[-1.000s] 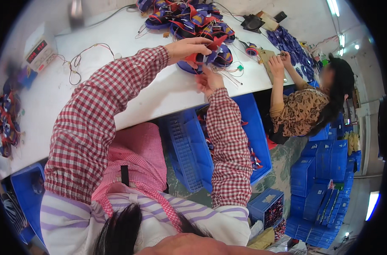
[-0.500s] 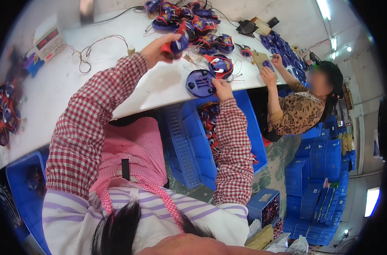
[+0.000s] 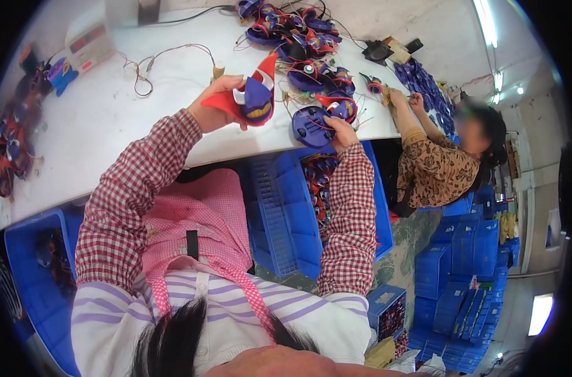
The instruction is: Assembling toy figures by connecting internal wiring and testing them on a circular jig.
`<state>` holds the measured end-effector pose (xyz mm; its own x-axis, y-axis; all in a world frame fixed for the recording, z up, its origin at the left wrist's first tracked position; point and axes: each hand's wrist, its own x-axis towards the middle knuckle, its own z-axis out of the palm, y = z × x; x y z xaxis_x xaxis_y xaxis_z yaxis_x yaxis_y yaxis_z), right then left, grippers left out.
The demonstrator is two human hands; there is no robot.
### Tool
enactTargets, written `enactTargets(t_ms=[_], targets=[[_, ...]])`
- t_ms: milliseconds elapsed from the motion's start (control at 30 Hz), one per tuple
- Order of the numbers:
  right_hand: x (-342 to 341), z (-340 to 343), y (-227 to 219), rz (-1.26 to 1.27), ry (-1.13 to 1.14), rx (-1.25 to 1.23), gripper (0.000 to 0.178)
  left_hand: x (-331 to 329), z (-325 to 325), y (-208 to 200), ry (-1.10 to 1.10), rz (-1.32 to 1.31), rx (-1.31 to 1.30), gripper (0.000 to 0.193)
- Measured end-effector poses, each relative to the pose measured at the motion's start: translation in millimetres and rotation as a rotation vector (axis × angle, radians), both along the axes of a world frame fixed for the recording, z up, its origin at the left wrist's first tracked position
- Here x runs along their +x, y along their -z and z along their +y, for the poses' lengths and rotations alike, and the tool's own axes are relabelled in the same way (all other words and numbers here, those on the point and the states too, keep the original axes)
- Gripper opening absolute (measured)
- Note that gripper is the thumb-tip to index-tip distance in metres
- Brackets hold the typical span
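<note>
My left hand (image 3: 218,105) grips a purple and red toy head (image 3: 257,99) with red points, white horns and a yellow mouth. It is held up over the white table (image 3: 179,141), its face toward me. Lower and to the right, my right hand (image 3: 342,132) pinches the edge of a round purple plastic disc (image 3: 310,127). Dark round parts and posts show on the disc's upturned side. Just behind it lies another red and purple toy head (image 3: 345,108) with thin wires. The two held pieces are apart.
Beyond my hands is a pile of wired toy heads (image 3: 292,38). A power supply box (image 3: 88,47) stands far left, with wires running across the table. A blue crate (image 3: 283,213) of parts sits below the edge. On the right a co-worker (image 3: 440,160) handles parts.
My left hand has moved closer and slightly left, turning the toy head's face into view. My right hand still holds the disc, shifted slightly right in the picture. The co-worker's hands have moved.
</note>
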<state>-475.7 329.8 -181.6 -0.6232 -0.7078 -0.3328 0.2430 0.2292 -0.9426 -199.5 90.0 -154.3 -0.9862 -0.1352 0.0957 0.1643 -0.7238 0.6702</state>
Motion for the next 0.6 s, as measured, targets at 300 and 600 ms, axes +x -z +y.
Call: enactTargets(t_ms=[300, 600], targets=[[-5.2, -19.3, -6.5, 0.146, 0.049, 0.111, 0.029, 63.1, 37.2, 7.4, 0.113, 0.063, 0.107, 0.040], [21.9, -25.4, -50.4, 0.292, -0.497, 0.344, 0.028, 126.1, 26.8, 2.0, -0.401, -0.036, 0.069, 0.070]])
